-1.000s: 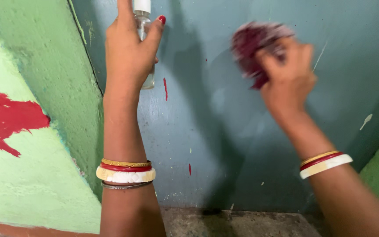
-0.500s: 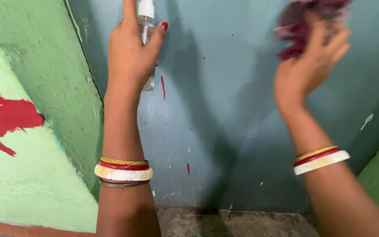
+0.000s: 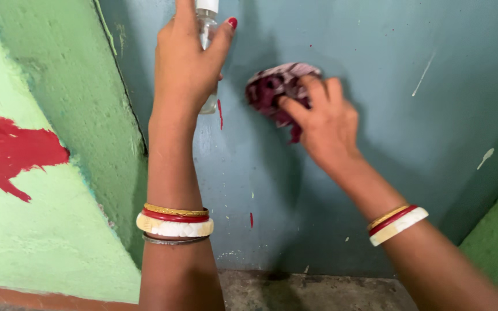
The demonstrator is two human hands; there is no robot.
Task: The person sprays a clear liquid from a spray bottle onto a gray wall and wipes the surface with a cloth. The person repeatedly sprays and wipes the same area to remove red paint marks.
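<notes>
a clear spray bottle with a white cap is gripped in the left hand, held upright against the blue-grey wall near that wall's upper left corner, just beside the seam with the green wall. a crumpled maroon-and-white cloth is pressed flat to the blue-grey wall by the right hand, whose fingers are spread and clamped over it, a little to the right of the bottle and near a small red drip mark. bangles (red, white and gold) are worn on both wrists. the step in hand is judged to be wiping, with spraying paused. the next stroke would seem to call for firm, even pressure kept on the cloth across the nearby paint specks, the bottle being held clear of its path.
</notes>
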